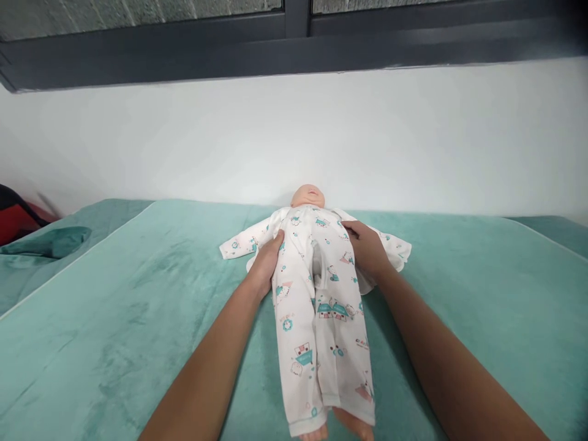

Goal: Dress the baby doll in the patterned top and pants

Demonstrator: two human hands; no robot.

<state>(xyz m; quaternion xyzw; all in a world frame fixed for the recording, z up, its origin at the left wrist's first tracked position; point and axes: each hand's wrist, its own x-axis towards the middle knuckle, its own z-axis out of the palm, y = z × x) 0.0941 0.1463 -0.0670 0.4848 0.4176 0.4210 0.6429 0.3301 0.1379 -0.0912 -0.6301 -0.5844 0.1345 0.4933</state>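
Observation:
A baby doll (307,196) lies on its back with its head towards the wall. It wears a white printed baby shirt (243,241), sleeves spread to both sides, and matching baby trousers (298,334) with legs stretched towards me. Bare feet poke out of the cuffs. My left hand (266,263) is closed at the left side of the trousers' waist, thumb on top and the other fingers hidden beneath. At the right side of the waist, my right hand (366,248) has its fingers curled round the trousers' edge. A shirt flap shows beneath my right wrist.
Green plush bedding (151,306) spreads under the doll. Behind stands a white wall (184,141) below a dark window frame (229,58). A red and black object (18,217) sits at the far left edge, beside folded green fabric (50,242).

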